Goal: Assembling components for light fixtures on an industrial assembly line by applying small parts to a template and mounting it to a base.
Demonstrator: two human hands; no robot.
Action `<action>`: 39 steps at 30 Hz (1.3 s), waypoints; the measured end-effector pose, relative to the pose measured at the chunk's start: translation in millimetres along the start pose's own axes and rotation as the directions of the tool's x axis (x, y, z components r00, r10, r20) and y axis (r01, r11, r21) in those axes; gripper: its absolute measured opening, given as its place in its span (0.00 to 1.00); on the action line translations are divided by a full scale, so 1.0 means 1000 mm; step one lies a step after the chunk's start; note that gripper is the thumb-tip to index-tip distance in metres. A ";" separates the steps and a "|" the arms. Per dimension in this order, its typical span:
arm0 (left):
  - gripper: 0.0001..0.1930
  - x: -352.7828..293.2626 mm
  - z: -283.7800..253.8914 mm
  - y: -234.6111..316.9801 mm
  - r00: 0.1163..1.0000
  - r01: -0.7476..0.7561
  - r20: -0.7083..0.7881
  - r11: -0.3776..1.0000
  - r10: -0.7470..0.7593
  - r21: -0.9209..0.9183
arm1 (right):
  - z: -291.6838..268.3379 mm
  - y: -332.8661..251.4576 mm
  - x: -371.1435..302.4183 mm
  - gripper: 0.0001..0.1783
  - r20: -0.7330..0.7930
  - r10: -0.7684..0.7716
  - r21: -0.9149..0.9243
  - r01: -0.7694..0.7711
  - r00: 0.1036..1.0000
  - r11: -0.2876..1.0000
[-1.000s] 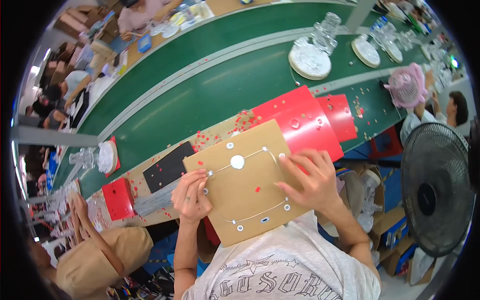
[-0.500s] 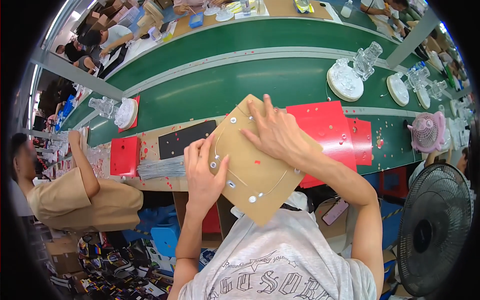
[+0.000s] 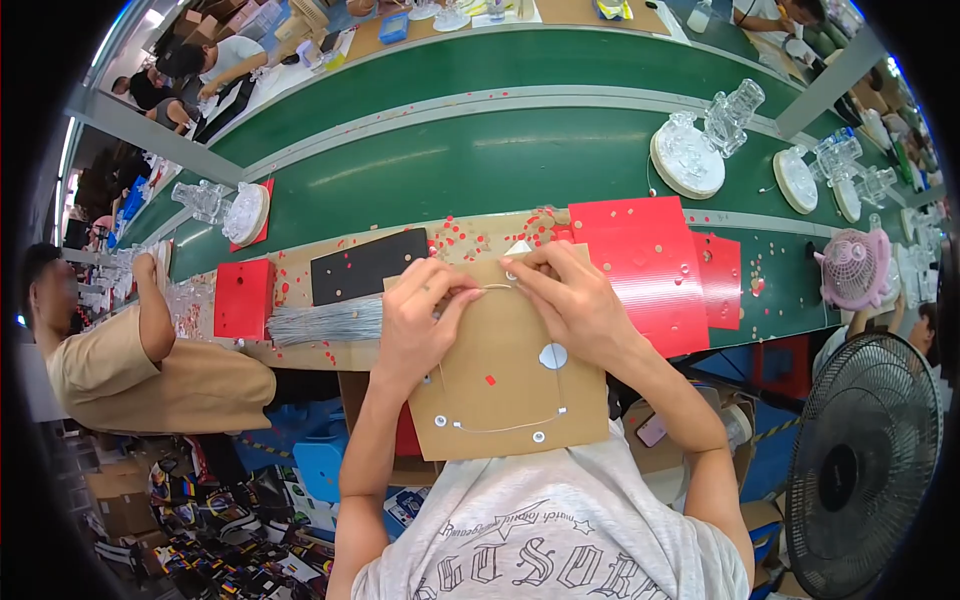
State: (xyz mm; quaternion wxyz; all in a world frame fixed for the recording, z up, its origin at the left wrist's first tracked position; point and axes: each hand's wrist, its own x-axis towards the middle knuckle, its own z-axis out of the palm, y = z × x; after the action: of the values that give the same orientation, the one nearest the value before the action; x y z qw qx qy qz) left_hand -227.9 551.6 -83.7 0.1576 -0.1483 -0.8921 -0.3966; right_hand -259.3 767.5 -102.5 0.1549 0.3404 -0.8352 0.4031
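A square brown cardboard sheet [image 3: 515, 340] is in front of my chest, its lower edge against my shirt. Small white round pieces and thin wires are on its face; one wire [image 3: 510, 430] curves along the lower edge. A small red scrap [image 3: 490, 380] and a pale round spot [image 3: 553, 357] also show there. Near the upper edge, my left hand [image 3: 425, 318] and my right hand [image 3: 572, 302] both pinch a short thin wire [image 3: 497, 287] that spans between their fingertips. The fingertips partly hide its ends.
Red sheets [image 3: 635, 270] lie right of the cardboard; a black sheet [image 3: 368, 266], a bundle of grey wires [image 3: 325, 325] and a red block [image 3: 243, 300] lie left. Clear ornaments on round bases [image 3: 688, 160] stand on the green belt [image 3: 450, 150]. A black fan [image 3: 865, 450] stands right; a co-worker [image 3: 150, 350] sits left.
The cardboard has turned from a diamond position to nearly square with me. Both hands have moved to its upper edge, and their fingers have gone from spread on it to pinching the wire.
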 end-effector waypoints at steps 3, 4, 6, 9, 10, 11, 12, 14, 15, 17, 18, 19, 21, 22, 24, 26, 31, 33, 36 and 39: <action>0.07 0.001 -0.001 0.001 0.991 -0.136 -0.001 0.990 0.136 0.038 | -0.001 0.002 -0.002 0.17 -0.023 0.039 0.085 -0.037 0.999 0.996; 0.07 0.000 0.001 0.003 0.991 -0.137 -0.001 0.990 0.137 0.037 | -0.001 0.003 -0.004 0.17 -0.047 0.043 0.095 -0.039 0.998 0.995; 0.08 -0.001 0.004 0.007 0.983 -0.181 -0.014 0.983 0.181 0.009 | -0.001 0.002 -0.005 0.14 -0.075 0.070 0.116 -0.061 0.995 0.991; 0.08 -0.002 0.007 0.011 0.977 -0.212 0.009 0.977 0.212 -0.007 | 0.002 0.001 -0.007 0.11 -0.142 0.068 0.127 -0.050 0.987 0.991; 0.08 -0.002 0.009 0.011 0.977 -0.212 0.013 0.977 0.213 -0.009 | 0.003 0.002 -0.007 0.11 -0.180 0.032 0.116 -0.011 0.983 0.993; 0.08 -0.002 0.010 0.011 0.977 -0.215 0.012 0.976 0.215 0.013 | 0.002 0.001 -0.008 0.11 -0.182 0.036 0.116 -0.015 0.983 0.993; 0.08 -0.001 0.011 0.012 0.976 -0.219 0.009 0.975 0.218 0.038 | 0.002 0.001 -0.009 0.10 -0.189 0.054 0.123 -0.031 0.980 0.992; 0.08 0.001 0.014 0.013 0.974 -0.227 0.007 0.973 0.227 0.037 | -0.001 0.001 -0.011 0.10 -0.198 0.069 0.129 -0.044 0.978 0.991; 0.08 0.002 0.014 0.012 0.972 -0.234 0.005 0.971 0.234 0.041 | -0.001 0.002 -0.013 0.10 -0.188 0.041 0.088 -0.025 0.981 0.996; 0.08 0.004 0.015 0.012 0.969 -0.248 0.005 0.968 0.248 0.041 | -0.001 0.004 -0.014 0.10 -0.182 0.005 0.046 0.003 0.983 0.999; 0.08 0.004 0.016 0.012 0.967 -0.256 0.006 0.966 0.256 0.036 | -0.002 0.005 -0.015 0.10 -0.159 0.008 0.065 0.002 0.987 0.998; 0.08 0.005 0.017 0.011 0.959 -0.284 0.018 0.957 0.283 0.054 | -0.003 0.005 -0.016 0.10 -0.137 0.009 0.083 0.003 0.991 0.997; 0.08 0.006 0.017 0.012 0.954 -0.299 0.016 0.951 0.299 0.076 | -0.005 0.001 -0.013 0.11 -0.140 0.017 0.104 -0.003 0.990 0.995; 0.08 0.007 0.017 0.013 0.950 -0.311 0.020 0.946 0.311 0.091 | -0.006 0.000 -0.013 0.11 -0.140 0.036 0.125 -0.018 0.989 0.992; 0.07 0.005 0.017 0.013 0.946 -0.323 0.020 0.937 0.323 0.131 | -0.007 -0.002 -0.014 0.11 -0.142 0.015 0.119 0.002 0.990 0.993; 0.06 0.001 0.019 0.012 0.931 -0.364 0.043 0.922 0.361 0.133 | -0.007 -0.001 -0.015 0.11 -0.139 0.008 0.109 0.007 0.990 0.994; 0.06 0.006 0.025 0.008 0.909 -0.415 0.059 0.908 0.412 0.060 | -0.010 -0.002 -0.020 0.12 -0.101 -0.025 0.075 0.032 0.995 0.997; 0.05 0.010 0.021 0.005 0.868 -0.491 0.132 0.868 0.479 0.072 | -0.010 -0.002 -0.019 0.12 -0.085 -0.015 0.065 0.021 0.996 0.998; 0.06 0.018 0.010 0.008 0.755 -0.650 0.275 0.735 0.596 0.191 | -0.009 -0.007 -0.023 0.11 -0.072 0.126 0.137 -0.115 0.989 0.984; 0.07 0.029 0.010 0.009 0.719 -0.672 0.386 0.719 0.578 0.176 | -0.010 -0.004 -0.022 0.10 -0.073 0.086 0.076 -0.081 0.994 0.994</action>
State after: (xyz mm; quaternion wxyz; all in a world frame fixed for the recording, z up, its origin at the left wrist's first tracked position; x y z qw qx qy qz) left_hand -252.1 568.8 -73.0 0.1653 -0.4772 -0.8502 -0.1488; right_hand -240.6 783.2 -106.2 0.1571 0.2950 -0.8270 0.4520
